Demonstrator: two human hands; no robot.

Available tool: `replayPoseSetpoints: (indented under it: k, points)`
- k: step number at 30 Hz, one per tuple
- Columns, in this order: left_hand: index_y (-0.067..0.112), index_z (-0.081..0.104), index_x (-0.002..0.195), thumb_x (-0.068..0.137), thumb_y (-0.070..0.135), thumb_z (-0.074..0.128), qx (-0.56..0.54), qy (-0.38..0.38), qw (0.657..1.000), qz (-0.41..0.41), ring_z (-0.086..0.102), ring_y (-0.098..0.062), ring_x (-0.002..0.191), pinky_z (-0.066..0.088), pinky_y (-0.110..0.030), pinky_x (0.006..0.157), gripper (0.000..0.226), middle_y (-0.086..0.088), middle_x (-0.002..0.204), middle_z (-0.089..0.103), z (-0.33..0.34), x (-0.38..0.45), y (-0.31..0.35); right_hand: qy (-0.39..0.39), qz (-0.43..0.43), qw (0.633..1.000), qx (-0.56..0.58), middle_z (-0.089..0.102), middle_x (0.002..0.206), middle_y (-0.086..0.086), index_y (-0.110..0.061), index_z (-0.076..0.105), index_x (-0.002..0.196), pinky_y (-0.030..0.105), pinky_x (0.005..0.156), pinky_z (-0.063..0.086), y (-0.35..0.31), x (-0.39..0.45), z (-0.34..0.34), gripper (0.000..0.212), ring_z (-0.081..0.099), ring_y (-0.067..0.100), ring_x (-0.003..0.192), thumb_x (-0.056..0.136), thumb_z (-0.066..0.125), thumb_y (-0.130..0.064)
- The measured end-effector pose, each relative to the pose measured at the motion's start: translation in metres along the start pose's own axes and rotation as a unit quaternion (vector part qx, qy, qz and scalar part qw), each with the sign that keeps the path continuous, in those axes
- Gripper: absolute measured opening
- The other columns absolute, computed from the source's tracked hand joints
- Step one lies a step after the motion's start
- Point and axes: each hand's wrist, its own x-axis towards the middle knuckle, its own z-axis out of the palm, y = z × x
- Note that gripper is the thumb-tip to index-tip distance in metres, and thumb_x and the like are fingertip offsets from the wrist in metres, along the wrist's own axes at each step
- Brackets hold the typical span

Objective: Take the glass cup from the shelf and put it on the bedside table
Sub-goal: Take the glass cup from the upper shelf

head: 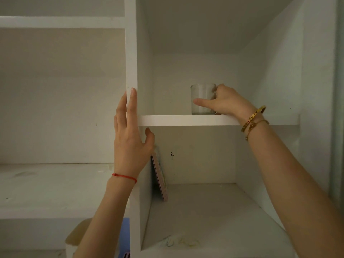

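A clear glass cup (201,94) stands upright on the white shelf board (186,120) in the right-hand compartment. My right hand (226,102) wraps the cup from its right side, thumb across the front, fingers behind. It wears gold bracelets at the wrist. My left hand (130,138) rests flat against the front edge of the vertical divider (131,53), fingers spread, thumb under the shelf board. A red string circles its wrist. The bedside table is not in view.
A thin pink book (160,175) leans against the divider in the compartment below. Rubber bands (182,243) lie on that lower shelf. A wide shelf (46,183) extends to the left. Something blue (125,237) shows beneath the left shelf.
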Motion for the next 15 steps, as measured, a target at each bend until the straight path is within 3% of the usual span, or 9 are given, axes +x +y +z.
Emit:
replayPoseSetpoints:
  k: [4,8,10,15]
  points:
    - [0.021,0.012,0.156,0.078,-0.002,0.059,-0.005,-0.002,1.000,-0.004,0.013,0.007,0.137,0.015,0.002,0.104,0.093,-0.001,0.158,0.021,0.000,0.000,-0.001,0.021,0.000,0.999,0.025,0.064,0.112,0.012,-0.005,0.052,0.122,0.028,0.067,0.040,0.000,-0.007,-0.002,0.074,0.062,0.026,0.098,0.076,0.074,-0.058]
    - [0.021,0.012,0.156,0.079,-0.002,0.058,-0.004,-0.003,1.000,-0.007,0.015,0.004,0.138,0.014,0.002,0.104,0.093,-0.002,0.158,0.021,-0.001,0.000,0.001,0.064,-0.009,0.995,0.079,0.063,0.111,0.007,-0.007,0.052,0.120,0.037,0.085,0.053,-0.004,-0.020,-0.007,0.071,0.065,0.027,0.103,0.073,0.078,-0.054]
    - [0.022,0.011,0.156,0.079,-0.002,0.057,-0.005,-0.009,1.000,-0.012,0.017,0.000,0.140,0.013,0.001,0.105,0.093,-0.002,0.159,0.019,-0.002,0.000,0.003,0.108,-0.026,0.987,0.116,0.062,0.099,0.000,-0.009,0.053,0.121,0.041,0.090,0.054,-0.009,-0.029,-0.011,0.069,0.065,0.022,0.097,0.073,0.078,-0.053]
    - [0.025,0.005,0.156,0.084,0.004,0.058,-0.003,-0.048,0.998,-0.029,0.018,-0.019,0.147,0.009,0.005,0.103,0.092,-0.002,0.161,0.013,-0.008,-0.002,0.007,0.185,-0.085,0.968,0.147,0.059,0.082,-0.013,-0.018,0.052,0.120,0.021,0.070,0.050,-0.025,-0.063,-0.027,0.068,0.056,-0.003,0.075,0.071,0.075,-0.060]
